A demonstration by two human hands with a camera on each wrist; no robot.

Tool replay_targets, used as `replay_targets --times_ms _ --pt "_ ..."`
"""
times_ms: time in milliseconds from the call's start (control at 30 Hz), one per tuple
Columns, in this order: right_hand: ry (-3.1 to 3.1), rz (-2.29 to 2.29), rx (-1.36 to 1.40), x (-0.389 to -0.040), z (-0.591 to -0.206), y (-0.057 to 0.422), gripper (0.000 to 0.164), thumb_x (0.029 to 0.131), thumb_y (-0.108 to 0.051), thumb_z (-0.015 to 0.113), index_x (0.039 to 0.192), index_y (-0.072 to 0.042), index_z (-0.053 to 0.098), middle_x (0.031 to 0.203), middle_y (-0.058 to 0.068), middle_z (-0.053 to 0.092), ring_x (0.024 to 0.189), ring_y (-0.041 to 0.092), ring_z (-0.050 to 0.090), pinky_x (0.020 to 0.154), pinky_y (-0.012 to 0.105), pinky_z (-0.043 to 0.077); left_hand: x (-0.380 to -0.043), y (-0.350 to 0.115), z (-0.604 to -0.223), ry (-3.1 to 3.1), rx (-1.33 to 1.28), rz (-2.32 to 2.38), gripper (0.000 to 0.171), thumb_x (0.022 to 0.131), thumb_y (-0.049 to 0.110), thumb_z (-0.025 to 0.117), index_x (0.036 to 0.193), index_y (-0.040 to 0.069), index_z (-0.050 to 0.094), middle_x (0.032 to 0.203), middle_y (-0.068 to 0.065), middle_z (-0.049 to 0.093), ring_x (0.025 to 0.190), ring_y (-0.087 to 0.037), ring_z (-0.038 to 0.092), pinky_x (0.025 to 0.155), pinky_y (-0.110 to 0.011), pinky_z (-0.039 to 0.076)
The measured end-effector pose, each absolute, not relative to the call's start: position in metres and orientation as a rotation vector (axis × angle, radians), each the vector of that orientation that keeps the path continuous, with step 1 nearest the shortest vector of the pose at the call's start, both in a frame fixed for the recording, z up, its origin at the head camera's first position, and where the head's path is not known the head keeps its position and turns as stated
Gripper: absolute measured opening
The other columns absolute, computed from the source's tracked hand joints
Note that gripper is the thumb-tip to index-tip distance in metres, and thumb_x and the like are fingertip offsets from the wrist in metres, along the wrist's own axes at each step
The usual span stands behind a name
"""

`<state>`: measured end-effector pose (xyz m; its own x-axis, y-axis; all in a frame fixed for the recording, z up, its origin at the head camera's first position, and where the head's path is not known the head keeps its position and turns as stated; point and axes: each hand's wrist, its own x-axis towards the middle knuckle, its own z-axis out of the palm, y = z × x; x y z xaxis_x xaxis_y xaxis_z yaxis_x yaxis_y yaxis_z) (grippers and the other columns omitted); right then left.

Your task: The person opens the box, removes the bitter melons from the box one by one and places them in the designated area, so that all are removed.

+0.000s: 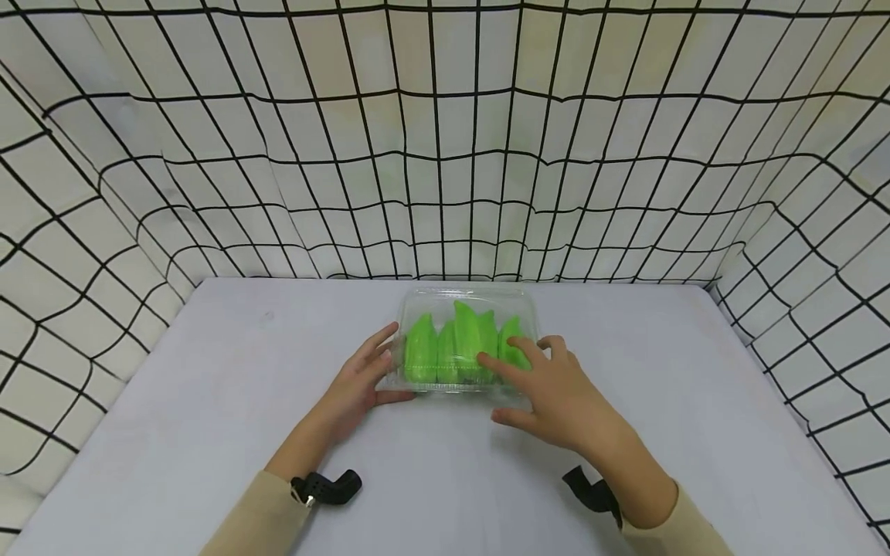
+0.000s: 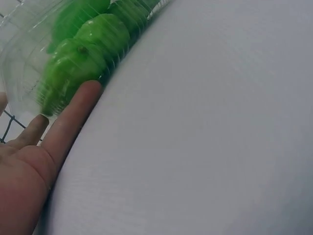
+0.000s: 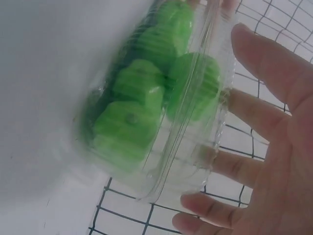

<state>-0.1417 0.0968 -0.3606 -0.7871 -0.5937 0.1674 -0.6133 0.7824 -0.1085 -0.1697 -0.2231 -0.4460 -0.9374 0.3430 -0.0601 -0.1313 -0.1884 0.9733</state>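
Note:
A clear plastic clamshell box (image 1: 467, 293) stands at the back middle of the white table, its lid lying over the contents. Inside are several bright green, ridged, pointed pieces that look like star fruit (image 1: 421, 351), also seen from the end in the right wrist view. My left hand (image 1: 354, 390) rests against the box's left side, its straight thumb (image 2: 73, 117) along the front lower corner. Over the right part of the lid hovers my right hand (image 1: 556, 390), fingers spread and slightly bent. In the right wrist view its fingertips (image 3: 239, 100) are at the lid; whether they press is unclear.
A white tabletop (image 1: 445, 479) lies under the box and both forearms. Black grid netting (image 1: 452, 154) over white panels rises behind the table and along both sides. Black straps with camera mounts (image 1: 327, 488) sit on both wrists.

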Motion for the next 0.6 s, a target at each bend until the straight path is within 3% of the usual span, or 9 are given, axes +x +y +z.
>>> replay_targets --times_ms 200,333,500,600 --pt "-2.78 0.277 0.983 -0.153 -0.359 0.102 0.066 0.081 -0.054 0.077 0.141 -0.033 0.058 0.137 0.008 0.055 0.111 0.04 0.048 0.082 0.051 0.05 -0.175 -0.225 -0.449 1.73 0.26 2.238 0.056 0.107 0.024 0.047 0.158 0.031 0.025 0.162 -0.014 0.02 0.143 -0.041 0.033 0.095 -0.056 0.053" --pt "-2.757 0.399 0.977 -0.165 -0.361 0.106 0.06 0.082 -0.049 0.079 0.137 -0.032 0.061 0.14 0.008 0.054 0.122 0.042 0.046 0.092 0.058 0.047 -0.177 -0.225 -0.45 1.715 0.255 2.254 0.058 0.106 0.021 0.049 0.158 0.029 0.025 0.16 -0.015 0.024 0.138 -0.038 0.041 0.095 -0.056 0.053" --pt "-2.824 0.815 0.761 -0.181 -0.372 0.117 0.069 0.088 -0.05 0.072 0.149 -0.029 0.047 0.16 0.014 0.03 0.143 0.048 0.029 0.103 0.071 0.037 -0.173 -0.225 -0.454 1.706 0.25 2.267 0.059 0.106 0.016 0.048 0.159 0.025 0.024 0.159 -0.015 0.025 0.135 -0.035 0.045 0.094 -0.056 0.053" --pt "-2.856 1.112 0.592 -0.188 -0.378 0.126 0.073 0.091 -0.051 0.068 0.153 -0.026 0.04 0.159 0.016 0.032 0.14 0.045 0.037 0.102 0.067 0.043 -0.173 -0.226 -0.453 1.718 0.261 2.26 0.06 0.105 0.017 0.05 0.159 0.024 0.024 0.159 -0.015 0.025 0.135 -0.036 0.044 0.093 -0.056 0.054"
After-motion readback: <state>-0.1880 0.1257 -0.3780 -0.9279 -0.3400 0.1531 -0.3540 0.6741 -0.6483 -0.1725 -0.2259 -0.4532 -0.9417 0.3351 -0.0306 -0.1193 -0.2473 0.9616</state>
